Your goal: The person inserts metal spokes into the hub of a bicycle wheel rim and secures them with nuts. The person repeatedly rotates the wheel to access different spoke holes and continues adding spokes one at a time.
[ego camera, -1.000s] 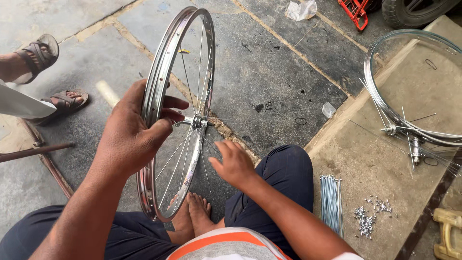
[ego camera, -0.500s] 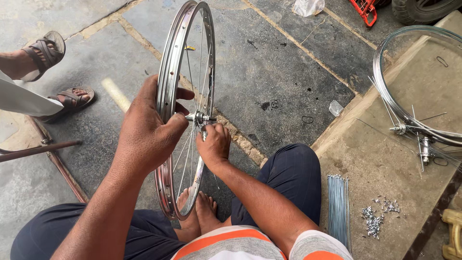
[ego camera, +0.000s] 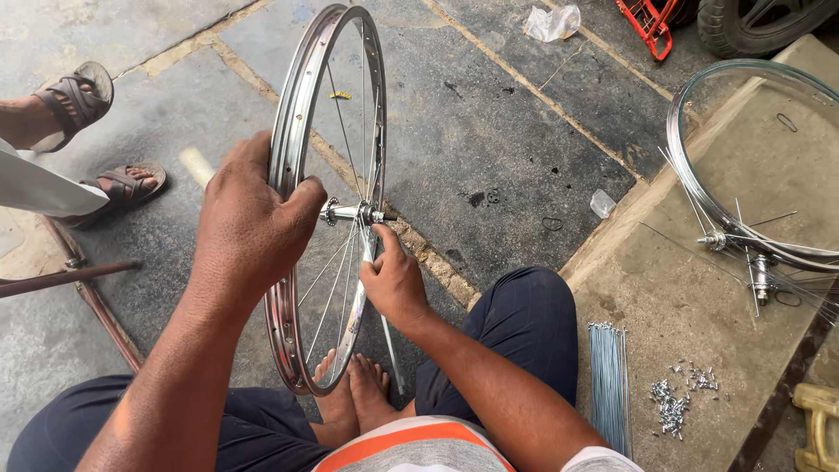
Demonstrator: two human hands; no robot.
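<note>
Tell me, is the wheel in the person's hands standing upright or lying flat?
Upright. The wheel stands on edge on the floor, bottom rim by the bare feet. The left hand grips the rim; the right hand is at the spokes.

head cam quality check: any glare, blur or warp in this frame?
Head view: soft daylight, faint shadows. Bright sheen on the rim under the left hand; no washout. Right hand and hub sharp. Wide-angle bend at the edges, seen in the spare rim. Spokes slightly soft.
</note>
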